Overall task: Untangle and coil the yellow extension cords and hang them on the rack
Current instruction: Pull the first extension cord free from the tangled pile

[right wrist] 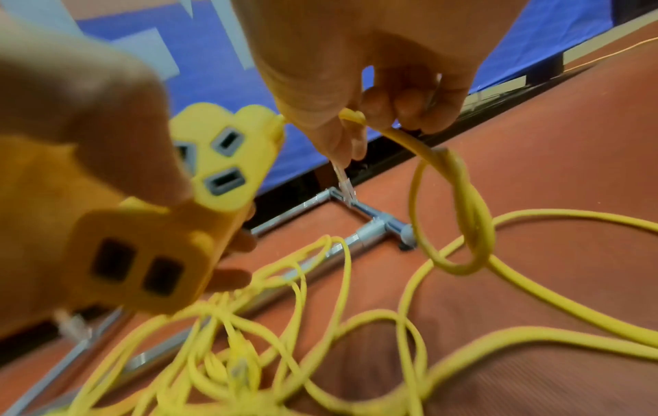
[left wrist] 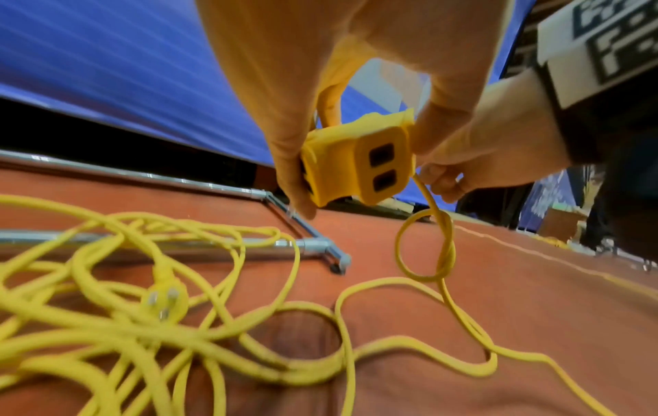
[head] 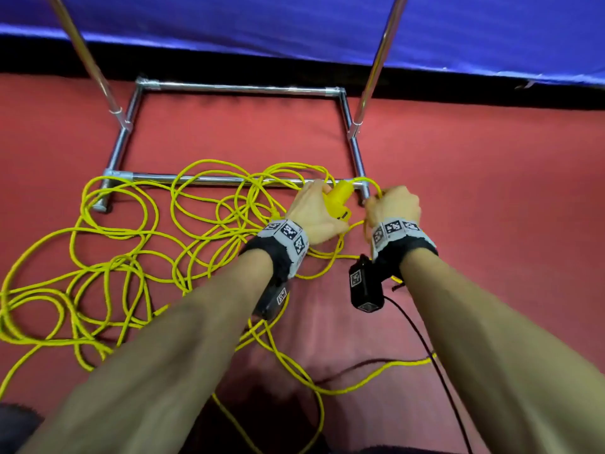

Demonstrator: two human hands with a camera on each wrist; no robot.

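Observation:
Tangled yellow extension cord sprawls in loops over the red floor, partly across the front bar of the metal rack. My left hand grips the cord's yellow socket block, held above the floor by the rack's front right corner. Just right of it, my right hand pinches the cord a short way from the block. Below that grip the cord twists into a small knotted loop. A three-prong plug lies in the tangle.
The rack's two chrome uprights rise from its rectangular base. A blue cloth wall runs behind the rack. A thin black cable trails from my right wrist device. More cord runs toward me between my forearms.

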